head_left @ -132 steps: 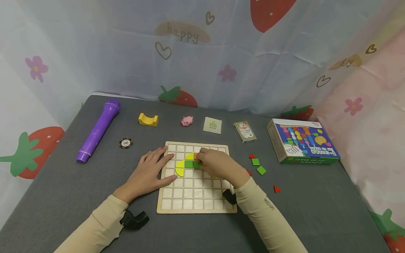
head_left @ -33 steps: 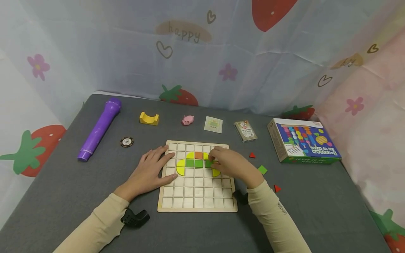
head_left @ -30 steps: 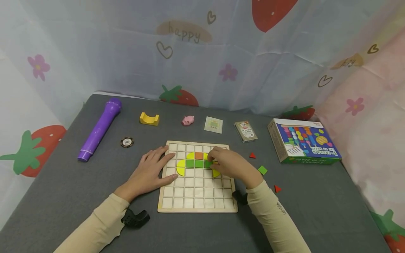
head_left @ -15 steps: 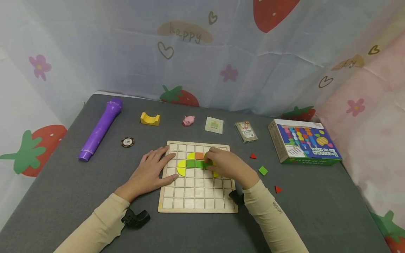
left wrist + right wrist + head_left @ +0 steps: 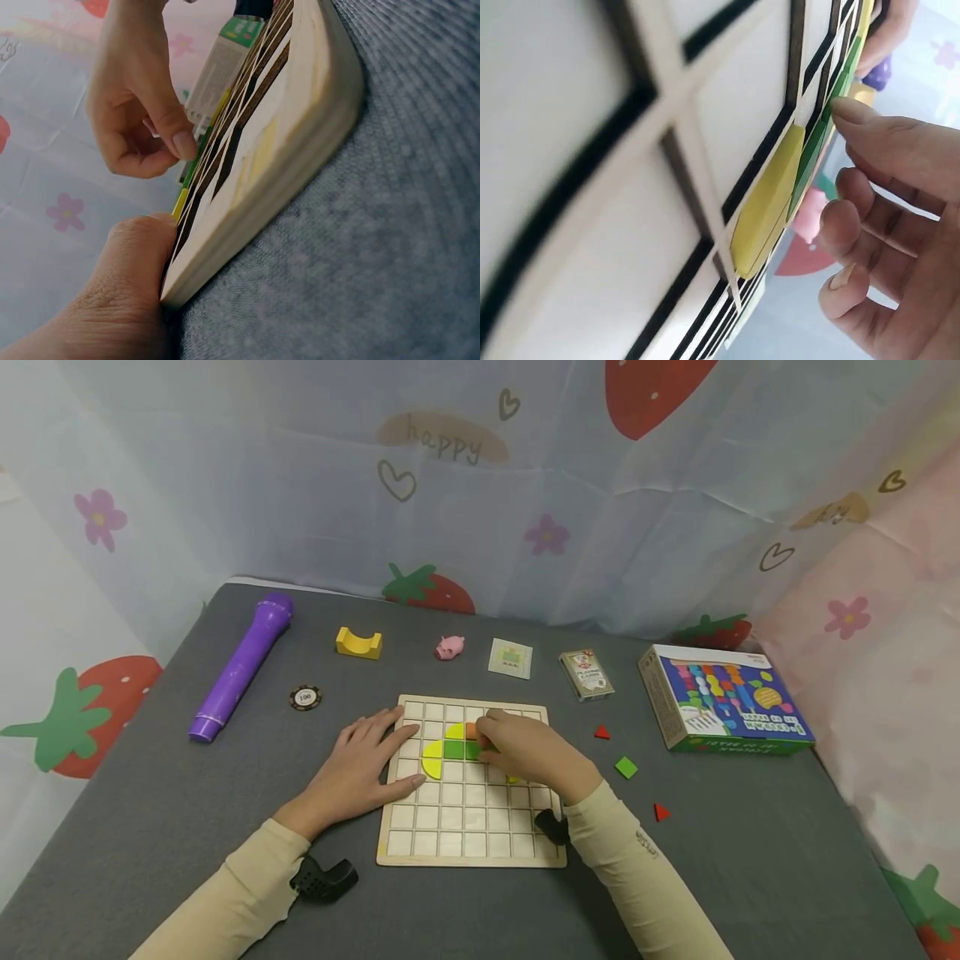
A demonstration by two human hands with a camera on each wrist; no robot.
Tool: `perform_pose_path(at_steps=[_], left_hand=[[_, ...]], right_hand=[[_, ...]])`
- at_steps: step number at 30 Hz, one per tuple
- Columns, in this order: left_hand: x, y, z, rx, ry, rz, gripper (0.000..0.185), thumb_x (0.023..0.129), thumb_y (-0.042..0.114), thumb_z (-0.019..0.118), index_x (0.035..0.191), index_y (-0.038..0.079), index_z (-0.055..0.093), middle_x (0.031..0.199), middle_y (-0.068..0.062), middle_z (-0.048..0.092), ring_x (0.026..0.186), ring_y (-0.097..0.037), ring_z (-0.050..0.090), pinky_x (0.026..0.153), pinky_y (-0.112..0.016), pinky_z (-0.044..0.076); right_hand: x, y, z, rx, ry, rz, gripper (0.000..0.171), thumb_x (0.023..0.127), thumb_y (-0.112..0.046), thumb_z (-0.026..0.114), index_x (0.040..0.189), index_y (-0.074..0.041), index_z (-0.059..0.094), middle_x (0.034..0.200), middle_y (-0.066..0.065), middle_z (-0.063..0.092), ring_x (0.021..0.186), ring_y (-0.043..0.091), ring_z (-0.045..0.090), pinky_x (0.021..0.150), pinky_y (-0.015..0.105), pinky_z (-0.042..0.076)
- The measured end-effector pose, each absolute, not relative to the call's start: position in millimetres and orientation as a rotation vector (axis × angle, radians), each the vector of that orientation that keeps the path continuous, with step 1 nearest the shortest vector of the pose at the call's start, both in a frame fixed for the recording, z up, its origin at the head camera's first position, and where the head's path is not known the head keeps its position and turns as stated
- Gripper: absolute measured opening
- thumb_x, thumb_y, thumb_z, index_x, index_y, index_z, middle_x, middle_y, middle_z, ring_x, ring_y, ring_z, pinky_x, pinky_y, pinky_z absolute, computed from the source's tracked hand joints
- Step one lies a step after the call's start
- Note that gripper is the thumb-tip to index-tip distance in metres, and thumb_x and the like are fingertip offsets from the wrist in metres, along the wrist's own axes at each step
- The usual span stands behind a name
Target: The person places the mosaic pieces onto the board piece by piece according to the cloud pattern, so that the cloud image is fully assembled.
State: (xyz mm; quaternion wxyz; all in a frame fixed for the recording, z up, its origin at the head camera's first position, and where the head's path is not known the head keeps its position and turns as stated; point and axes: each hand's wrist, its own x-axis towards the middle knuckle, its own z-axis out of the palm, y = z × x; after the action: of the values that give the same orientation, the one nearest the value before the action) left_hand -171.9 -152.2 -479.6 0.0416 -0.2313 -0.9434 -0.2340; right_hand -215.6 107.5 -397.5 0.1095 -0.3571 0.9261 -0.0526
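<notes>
Fingertips of right hand point(image 5: 525, 752) press green tile point(image 5: 472, 750) into wooden board point(image 5: 471, 847); left hand point(image 5: 356, 772) flat, steadying edge.

The left hand point(image 5: 352, 772) lies flat on the board point(image 5: 468, 827). The right hand point(image 5: 525, 752) touches the green tiles point(image 5: 459, 749).

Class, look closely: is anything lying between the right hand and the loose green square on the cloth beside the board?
Nothing visible does. The right hand rests on the wooden board; the green square lies to its right on bare grey cloth, with red triangles off to the sides.
</notes>
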Motion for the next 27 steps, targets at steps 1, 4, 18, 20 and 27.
perform_pose_path(at_steps=[1, 4, 18, 20, 27], left_hand=[[-172, -152, -479, -0.71, -2.888, -0.718, 0.073, 0.087, 0.061, 0.056, 0.146, 0.019, 0.042, 0.157, -0.01, 0.024, 0.143, -0.032, 0.025, 0.111, -0.057, 0.017], [-172, -151, -480, -0.714, -2.886, -0.719, 0.074, 0.087, 0.061, 0.056, 0.146, 0.019, 0.042, 0.157, -0.01, 0.024, 0.142, -0.032, 0.025, 0.111, -0.057, 0.017], [-170, -152, -478, -0.716, -2.877, -0.728, 0.073, 0.087, 0.058, 0.058, 0.145, 0.017, 0.043, 0.156, -0.012, 0.026, 0.141, -0.033, 0.026, 0.11, -0.057, 0.018], [-170, -152, -478, -0.715, -2.879, -0.727, 0.073, 0.087, 0.058, 0.058, 0.145, 0.017, 0.043, 0.156, -0.012, 0.026, 0.141, -0.034, 0.026, 0.11, -0.057, 0.018], [-171, -152, -478, -0.711, -2.889, -0.738, 0.073, 0.087, 0.058, 0.058, 0.146, 0.017, 0.042, 0.156, -0.012, 0.025, 0.142, -0.034, 0.025, 0.111, -0.057, 0.017]], right_hand=[[-216, 109, -397, -1.049, 2.725, -0.152, 0.012, 0.09, -0.025, 0.069, 0.091, -0.017, 0.06, 0.088, -0.006, 0.054, 0.07, 0.007, 0.049, 0.064, 0.023, 0.044], [-215, 116, -391, -1.031, 2.725, -0.203, 0.012, 0.091, -0.024, 0.068, 0.094, -0.015, 0.06, 0.091, -0.004, 0.055, 0.071, 0.008, 0.05, 0.065, 0.024, 0.045], [-210, 221, -372, -0.746, 2.829, -0.407, 0.019, 0.093, -0.019, 0.064, 0.107, -0.006, 0.061, 0.094, 0.003, 0.061, 0.08, 0.014, 0.058, 0.071, 0.034, 0.05], [-208, 236, -375, -0.669, 2.832, -0.402, 0.021, 0.092, -0.018, 0.065, 0.108, -0.004, 0.061, 0.095, 0.004, 0.061, 0.081, 0.016, 0.057, 0.071, 0.035, 0.05], [-199, 273, -388, -0.523, 2.822, -0.347, 0.03, 0.091, -0.016, 0.065, 0.114, 0.002, 0.058, 0.105, 0.016, 0.061, 0.097, 0.032, 0.06, 0.081, 0.048, 0.05]])
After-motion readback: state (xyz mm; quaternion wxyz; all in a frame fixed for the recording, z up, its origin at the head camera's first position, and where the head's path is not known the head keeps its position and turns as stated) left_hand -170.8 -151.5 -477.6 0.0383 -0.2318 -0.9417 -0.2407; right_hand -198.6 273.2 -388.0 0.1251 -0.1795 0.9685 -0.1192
